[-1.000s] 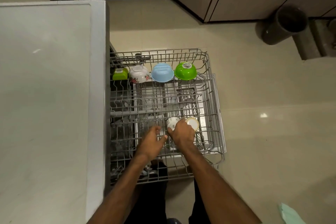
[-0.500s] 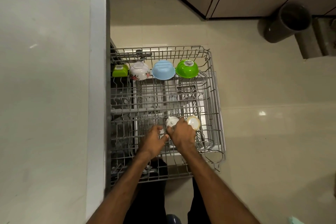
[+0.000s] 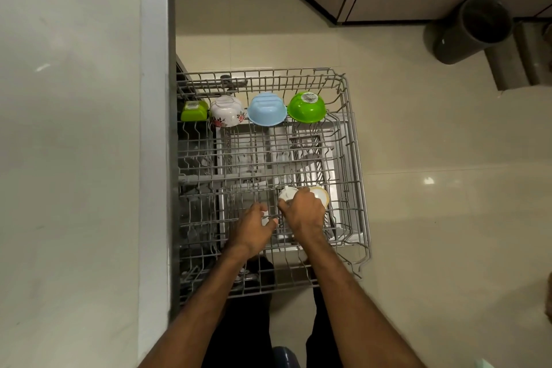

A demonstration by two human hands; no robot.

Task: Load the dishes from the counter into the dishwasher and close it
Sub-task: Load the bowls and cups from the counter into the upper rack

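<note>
One pale surface (image 3: pixel 74 128) filled the left side. From under its edge the wire rack (image 3: pixel 268 74) stood pulled out over the floor (image 3: pixel 433 218), its long axis running left to right.

Four dishes sat in a row along the rack's far side, the row also running left to right. First came a small green box (image 3: pixel 194 110), close to the surface's edge. Next to it were a floral bowl (image 3: pixel 227 112), a blue bowl (image 3: pixel 266 112) and a green bowl (image 3: pixel 306 107). All four were turned over, bases up and tipped toward the camera, each just beside its neighbour.

Nearer the person, both forearms reached into the rack's near half. The left hand (image 3: pixel 255 228) lay low on the wires with its fingers curled. A scrap of white showed between thumb and fingers, but I could not tell whether it gripped anything.

Just to its right, the right hand (image 3: pixel 303 213) gripped a white cup (image 3: pixel 287 193) from above, fingers wrapped over it. The cup sat down among the wires; which way its mouth pointed was hidden. A cream cup (image 3: pixel 322 196) touched that hand's far right side, its round face tilted up and to the right.

A dark bin (image 3: pixel 475 30) stood on the floor at the far right, well apart from the rack.
</note>
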